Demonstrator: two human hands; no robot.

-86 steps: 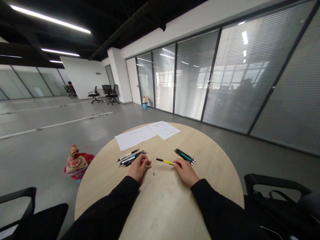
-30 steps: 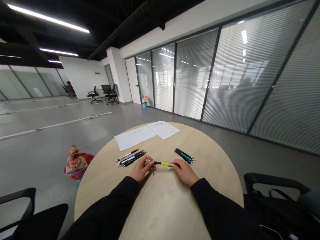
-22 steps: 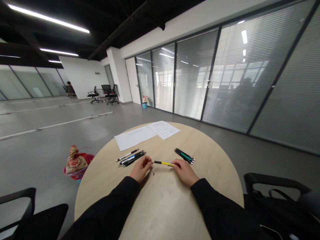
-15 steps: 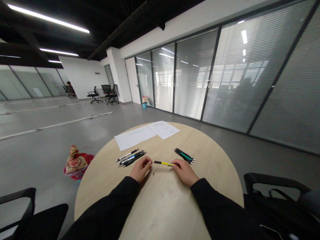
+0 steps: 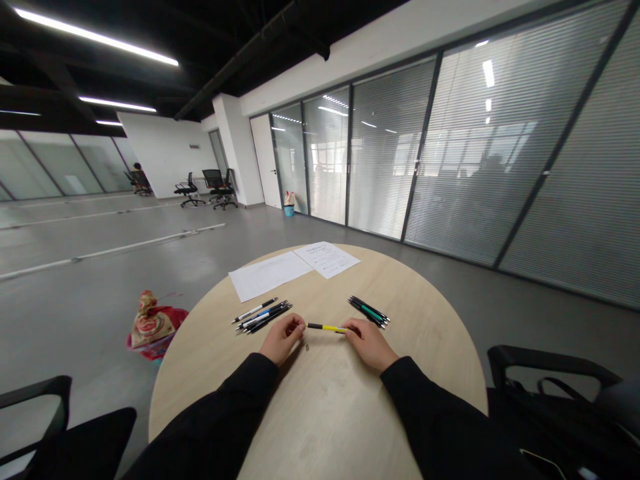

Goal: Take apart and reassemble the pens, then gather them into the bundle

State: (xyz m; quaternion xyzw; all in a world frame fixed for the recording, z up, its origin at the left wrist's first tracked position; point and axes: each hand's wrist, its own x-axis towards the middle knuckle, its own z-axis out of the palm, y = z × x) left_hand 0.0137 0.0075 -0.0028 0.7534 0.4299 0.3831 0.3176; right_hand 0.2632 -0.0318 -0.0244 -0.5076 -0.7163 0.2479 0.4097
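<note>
Yellow pen (image 5: 329,327) is pinched by left hand (image 5: 281,339) and right hand (image 5: 371,343), printed sheet (image 5: 329,261) unreadably small.

A wide white paper sheet (image 5: 267,275) and a printed white sheet (image 5: 329,260) lie along the round, pale wooden worktop's (image 5: 330,413) far edge; beyond its left edge sits a brown, red-printed bag (image 5: 149,325).

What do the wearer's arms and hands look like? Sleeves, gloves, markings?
Both arms are in plain black long sleeves reaching the wrists, no logo or stripe visible. Left hand and right hand are bare: no gloves, and no ring or watch in sight.
</note>
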